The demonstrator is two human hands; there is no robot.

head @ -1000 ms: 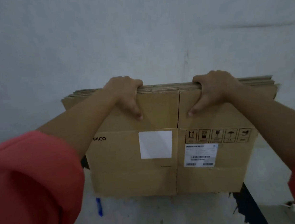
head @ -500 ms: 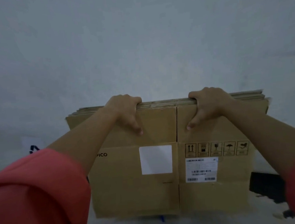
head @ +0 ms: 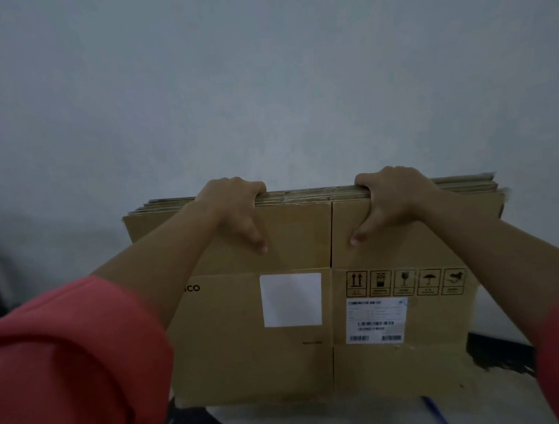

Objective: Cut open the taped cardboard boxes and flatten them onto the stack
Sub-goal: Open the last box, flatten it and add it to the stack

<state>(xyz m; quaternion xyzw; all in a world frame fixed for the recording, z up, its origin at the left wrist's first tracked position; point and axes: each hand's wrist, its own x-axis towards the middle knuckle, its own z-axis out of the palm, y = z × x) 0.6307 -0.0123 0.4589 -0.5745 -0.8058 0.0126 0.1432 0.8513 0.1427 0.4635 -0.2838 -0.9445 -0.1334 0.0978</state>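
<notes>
— Where is the stack (head: 303, 360)?
— Upright before a plain grey wall (head: 261, 79): flat brown corrugated sheets pressed face to face, with their layered edges on top.
— And the hands?
— The left hand (head: 238, 211) and right hand (head: 394, 199) each hook curled fingers over that top edge, thumbs flat down its front face.
— The face itself?
— Smooth and creased, with a blank white square label (head: 291, 299), a barcode label (head: 375, 319) and a row of boxed symbols (head: 407, 283).

Grey wall (head: 261, 79), blue floor streak (head: 436, 412)
</notes>
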